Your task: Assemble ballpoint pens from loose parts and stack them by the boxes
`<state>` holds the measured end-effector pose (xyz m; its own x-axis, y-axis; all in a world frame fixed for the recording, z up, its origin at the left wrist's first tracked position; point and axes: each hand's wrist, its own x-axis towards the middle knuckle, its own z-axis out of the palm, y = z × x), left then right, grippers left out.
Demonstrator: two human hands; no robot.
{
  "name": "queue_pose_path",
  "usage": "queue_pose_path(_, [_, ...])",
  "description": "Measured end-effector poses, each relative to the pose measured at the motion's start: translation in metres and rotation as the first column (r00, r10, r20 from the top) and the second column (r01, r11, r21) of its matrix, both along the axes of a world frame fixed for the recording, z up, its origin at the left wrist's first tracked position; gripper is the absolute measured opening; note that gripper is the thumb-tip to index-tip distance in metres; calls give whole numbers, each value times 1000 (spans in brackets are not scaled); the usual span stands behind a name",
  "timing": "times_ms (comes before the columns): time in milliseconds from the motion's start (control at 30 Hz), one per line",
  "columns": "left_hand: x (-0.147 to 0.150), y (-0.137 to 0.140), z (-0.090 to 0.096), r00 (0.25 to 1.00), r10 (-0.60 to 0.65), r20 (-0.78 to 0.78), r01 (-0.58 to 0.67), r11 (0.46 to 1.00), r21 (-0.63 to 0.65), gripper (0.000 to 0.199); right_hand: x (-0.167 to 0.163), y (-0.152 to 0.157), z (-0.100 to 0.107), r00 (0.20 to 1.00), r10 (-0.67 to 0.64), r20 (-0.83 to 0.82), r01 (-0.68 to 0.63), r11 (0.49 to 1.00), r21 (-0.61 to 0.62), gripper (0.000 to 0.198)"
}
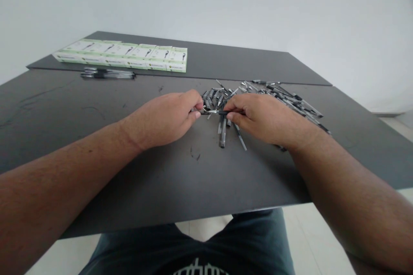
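Observation:
Just above the loose pen parts, my left hand [176, 116] and my right hand [258, 116] face each other with a narrow gap between their fingertips. A pen [222, 112] with a black grip is pinched in my right hand, its silvery tip pointing left. My left thumb and finger close on a small dark piece at that tip; its kind is hidden by the fingers. Beneath and behind lies a heap of pen parts [213, 94], with clear barrels and thin refills. One clear barrel [222, 137] lies below the gap, and a thin refill [240, 138] lies to its right.
More pens [298, 103] are piled beyond my right hand. A small bundle of pens [108, 74] lies at the back left. Behind it stands a row of several green-and-white boxes [129, 55]. The dark table [180, 189] has its near edge above my lap.

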<state>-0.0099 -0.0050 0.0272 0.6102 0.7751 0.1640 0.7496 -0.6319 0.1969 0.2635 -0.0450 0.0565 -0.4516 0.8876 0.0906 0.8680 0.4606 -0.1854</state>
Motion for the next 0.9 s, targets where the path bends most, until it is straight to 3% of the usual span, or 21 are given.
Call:
queue_pose_path(533, [4,-5,-8,997,-83,9,83,996,-17,32,-1,-1,-3,999,46,-24,-47,998,-33,24])
queue_pose_path(900, [9,-10,-3,996,-88,-26,87,996,-7,30,-2,-1,-5,991,120,-52,-123,991,-48,22])
